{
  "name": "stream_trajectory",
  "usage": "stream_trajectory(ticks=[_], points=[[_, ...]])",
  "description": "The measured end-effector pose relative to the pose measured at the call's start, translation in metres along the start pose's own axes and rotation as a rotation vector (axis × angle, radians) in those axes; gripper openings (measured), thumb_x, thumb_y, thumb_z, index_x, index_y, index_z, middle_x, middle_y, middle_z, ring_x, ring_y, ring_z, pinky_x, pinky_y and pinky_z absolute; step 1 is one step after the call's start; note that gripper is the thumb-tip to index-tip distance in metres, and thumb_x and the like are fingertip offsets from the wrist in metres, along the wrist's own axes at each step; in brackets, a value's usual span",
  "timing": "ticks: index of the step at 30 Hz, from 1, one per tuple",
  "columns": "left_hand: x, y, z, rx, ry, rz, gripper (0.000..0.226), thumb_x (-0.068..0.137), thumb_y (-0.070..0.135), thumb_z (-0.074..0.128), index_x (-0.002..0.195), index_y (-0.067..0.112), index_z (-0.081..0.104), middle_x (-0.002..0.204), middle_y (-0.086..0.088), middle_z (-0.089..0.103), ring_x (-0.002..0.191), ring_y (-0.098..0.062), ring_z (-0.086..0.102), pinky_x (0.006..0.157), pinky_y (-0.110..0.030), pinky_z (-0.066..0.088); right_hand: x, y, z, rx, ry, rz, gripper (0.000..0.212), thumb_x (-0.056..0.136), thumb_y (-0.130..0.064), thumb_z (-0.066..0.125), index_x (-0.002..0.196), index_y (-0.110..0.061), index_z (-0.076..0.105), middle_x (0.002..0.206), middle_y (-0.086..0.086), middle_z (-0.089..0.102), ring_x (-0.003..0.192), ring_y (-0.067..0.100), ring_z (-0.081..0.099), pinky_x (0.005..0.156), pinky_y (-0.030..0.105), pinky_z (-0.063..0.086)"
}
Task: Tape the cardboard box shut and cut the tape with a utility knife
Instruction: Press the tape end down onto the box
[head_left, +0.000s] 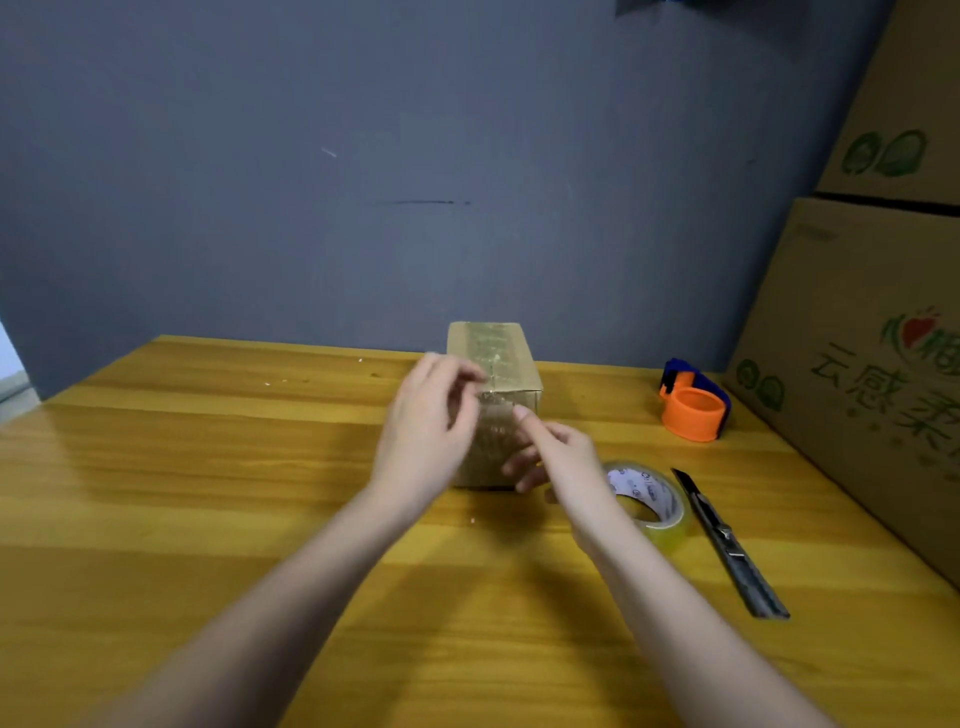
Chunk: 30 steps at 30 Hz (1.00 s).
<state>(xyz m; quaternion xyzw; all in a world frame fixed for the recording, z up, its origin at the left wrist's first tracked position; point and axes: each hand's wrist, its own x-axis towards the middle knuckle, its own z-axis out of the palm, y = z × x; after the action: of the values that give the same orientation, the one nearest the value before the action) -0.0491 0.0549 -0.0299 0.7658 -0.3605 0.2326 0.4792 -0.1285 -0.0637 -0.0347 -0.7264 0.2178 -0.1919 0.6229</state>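
A small cardboard box (501, 364) stands on the wooden table (208, 467), with clear tape running along its top and down its near face. My left hand (426, 431) is at the box's near left edge, fingertips pinching at the tape by the top corner. My right hand (558, 457) presses its thumb on the tape on the near face, fingers curled beside the box. A roll of clear tape (654, 499) lies flat just right of my right wrist. The grey utility knife (727, 540) lies on the table right of the roll, untouched.
An orange and blue tape dispenser (693, 402) sits at the back right. Large printed cardboard cartons (872, 338) are stacked along the table's right side. A grey wall (363, 182) stands behind the table.
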Motion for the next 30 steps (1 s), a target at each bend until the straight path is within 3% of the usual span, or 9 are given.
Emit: stream_trajectory(ticks=[2, 4, 8, 10, 14, 18, 21, 30], points=[[0.015, -0.018, -0.001, 0.061, -0.032, 0.007, 0.029, 0.087, 0.021, 0.041, 0.11, 0.021, 0.06, 0.113, 0.001, 0.057, 0.108, -0.017, 0.053, 0.095, -0.034, 0.041, -0.001, 0.0, 0.011, 0.052, -0.01, 0.065, 0.036, 0.092, -0.042, 0.053, 0.086, -0.008, 0.063, 0.064, 0.009, 0.063, 0.043, 0.016, 0.048, 0.032, 0.011, 0.029], [0.027, -0.034, 0.003, 0.053, -0.13, -0.013, 0.042, 0.087, 0.025, 0.034, 0.123, 0.024, 0.055, 0.129, 0.002, 0.054, 0.124, -0.017, 0.045, 0.105, -0.039, 0.036, 0.002, 0.001, 0.019, 0.109, 0.0, 0.095, 0.039, 0.089, -0.049, 0.054, 0.082, -0.012, 0.064, 0.062, 0.005, 0.065, 0.041, 0.012, 0.051, 0.034, 0.014, 0.028], [0.047, -0.052, 0.016, -0.076, -0.29, -0.066, 0.052, 0.089, 0.032, 0.023, 0.134, 0.028, 0.049, 0.146, 0.005, 0.043, 0.14, -0.016, 0.028, 0.118, -0.035, 0.018, 0.01, 0.001, 0.032, 0.24, 0.031, 0.12, 0.04, 0.087, -0.049, 0.057, 0.086, -0.011, 0.067, 0.057, 0.0, 0.065, 0.04, 0.009, 0.053, 0.04, 0.016, 0.029], [0.053, -0.052, 0.02, -0.133, -0.354, -0.098, 0.053, 0.088, 0.035, 0.022, 0.133, 0.028, 0.05, 0.148, 0.003, 0.041, 0.141, -0.015, 0.025, 0.118, -0.029, 0.012, 0.011, 0.0, 0.035, 0.286, 0.023, 0.097, 0.031, 0.09, -0.039, 0.058, 0.086, -0.01, 0.067, 0.058, 0.0, 0.065, 0.041, 0.007, 0.053, 0.04, 0.016, 0.03], [0.056, -0.06, 0.032, -0.153, -0.448, -0.068, 0.058, 0.082, 0.048, 0.019, 0.124, 0.031, 0.055, 0.146, -0.004, 0.044, 0.14, -0.014, 0.029, 0.12, -0.035, 0.011, 0.011, 0.004, 0.035, 0.229, -0.01, 0.015, 0.017, 0.095, -0.018, 0.051, 0.086, -0.011, 0.064, 0.067, 0.0, 0.063, 0.045, 0.002, 0.053, 0.042, 0.014, 0.032], [0.054, -0.066, 0.039, -0.129, -0.41, -0.092, 0.056, 0.076, 0.053, 0.018, 0.116, 0.042, 0.056, 0.142, 0.0, 0.049, 0.14, -0.017, 0.03, 0.119, -0.04, 0.014, 0.009, 0.006, 0.029, 0.144, -0.012, -0.078, 0.022, 0.094, -0.016, 0.052, 0.097, -0.001, 0.067, 0.07, -0.002, 0.061, 0.057, 0.001, 0.052, 0.048, 0.012, 0.034], [0.052, -0.067, 0.04, -0.117, -0.404, -0.08, 0.056, 0.077, 0.052, 0.019, 0.117, 0.042, 0.058, 0.141, 0.003, 0.05, 0.139, -0.016, 0.03, 0.119, -0.041, 0.015, 0.008, 0.008, 0.025, 0.181, -0.019, -0.155, 0.02, 0.094, -0.009, 0.051, 0.094, 0.004, 0.066, 0.069, 0.001, 0.06, 0.054, -0.006, 0.053, 0.051, 0.006, 0.038], [0.028, -0.051, 0.031, -0.11, -0.343, -0.049, 0.039, 0.085, 0.04, 0.036, 0.115, 0.04, 0.061, 0.134, 0.008, 0.052, 0.135, -0.017, 0.033, 0.116, -0.03, 0.016, -0.015, 0.015, 0.014, 0.22, -0.05, -0.259, 0.018, 0.093, -0.003, 0.051, 0.088, 0.007, 0.065, 0.067, 0.001, 0.06, 0.056, -0.004, 0.054, 0.06, 0.005, 0.041]])
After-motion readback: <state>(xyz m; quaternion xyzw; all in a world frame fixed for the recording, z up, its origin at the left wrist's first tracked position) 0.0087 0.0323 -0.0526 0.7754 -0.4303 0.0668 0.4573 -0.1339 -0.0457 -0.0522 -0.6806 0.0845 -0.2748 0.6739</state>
